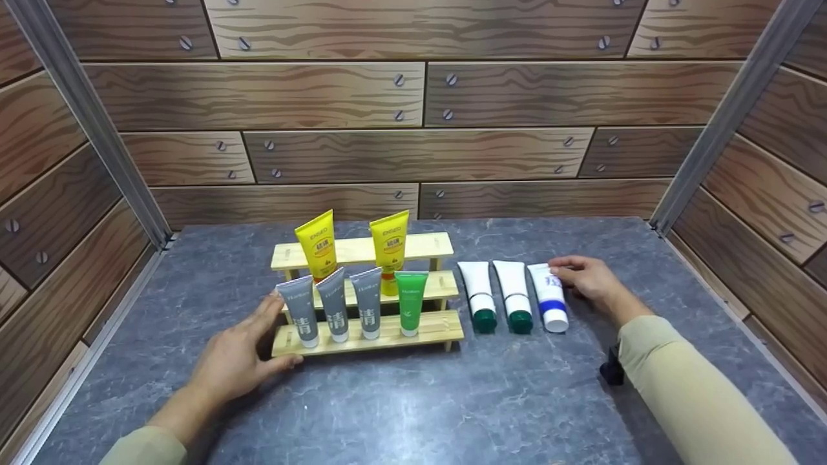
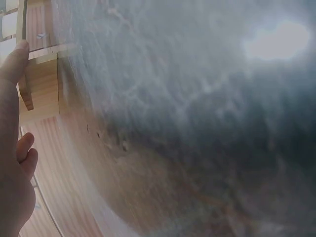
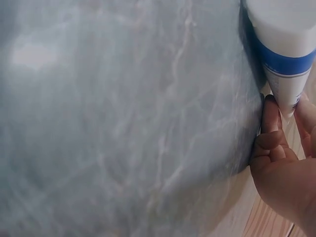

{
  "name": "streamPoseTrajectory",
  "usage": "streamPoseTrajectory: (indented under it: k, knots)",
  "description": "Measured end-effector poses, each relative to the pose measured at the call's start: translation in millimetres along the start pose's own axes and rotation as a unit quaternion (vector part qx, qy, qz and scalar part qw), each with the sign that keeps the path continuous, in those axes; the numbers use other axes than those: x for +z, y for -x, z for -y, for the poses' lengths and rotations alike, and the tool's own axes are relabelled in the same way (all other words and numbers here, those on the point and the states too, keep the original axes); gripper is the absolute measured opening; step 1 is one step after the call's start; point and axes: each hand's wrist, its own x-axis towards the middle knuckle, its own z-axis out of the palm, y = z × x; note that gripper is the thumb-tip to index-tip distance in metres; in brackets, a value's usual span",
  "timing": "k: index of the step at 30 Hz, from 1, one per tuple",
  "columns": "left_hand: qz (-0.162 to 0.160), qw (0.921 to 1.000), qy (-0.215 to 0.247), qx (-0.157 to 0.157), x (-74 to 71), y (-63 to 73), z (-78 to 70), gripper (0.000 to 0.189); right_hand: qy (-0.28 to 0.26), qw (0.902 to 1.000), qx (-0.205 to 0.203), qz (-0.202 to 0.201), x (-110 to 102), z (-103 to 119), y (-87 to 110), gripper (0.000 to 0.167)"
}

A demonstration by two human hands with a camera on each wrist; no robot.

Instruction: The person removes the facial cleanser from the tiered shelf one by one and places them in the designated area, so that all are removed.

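A three-step wooden rack (image 1: 394,339) stands on the table, and my left hand (image 1: 236,352) grips its left end, with the thumb at the front of the lowest step. In the left wrist view, a fingertip touches the edge of the rack (image 2: 44,84). Farther right, my right hand (image 1: 591,284) pinches the flat end of a white tube with a blue band (image 1: 548,297). That tube (image 3: 286,59) points its white cap towards me. Beside it lie two white tubes with dark green caps, one nearer (image 1: 515,294) and one farther left (image 1: 479,294).
Several grey tubes (image 1: 334,307) and a green tube (image 1: 411,300) stand cap-down on the lowest step. Two yellow tubes, one left (image 1: 318,245) and one right (image 1: 389,248), stand behind them, leaning back. Wood-patterned walls (image 1: 413,155) enclose the grey marbled table (image 1: 387,413).
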Motion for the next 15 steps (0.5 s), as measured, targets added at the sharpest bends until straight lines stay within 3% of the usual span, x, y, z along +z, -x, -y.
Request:
streamPoseTrajectory:
  k: [15]
  knots:
    - [-0.011,0.9999,-0.003,0.008,0.9,0.2,0.4,0.105,-0.007,0.9997,-0.014,-0.017,1.9,-2.6,1.2,0.049]
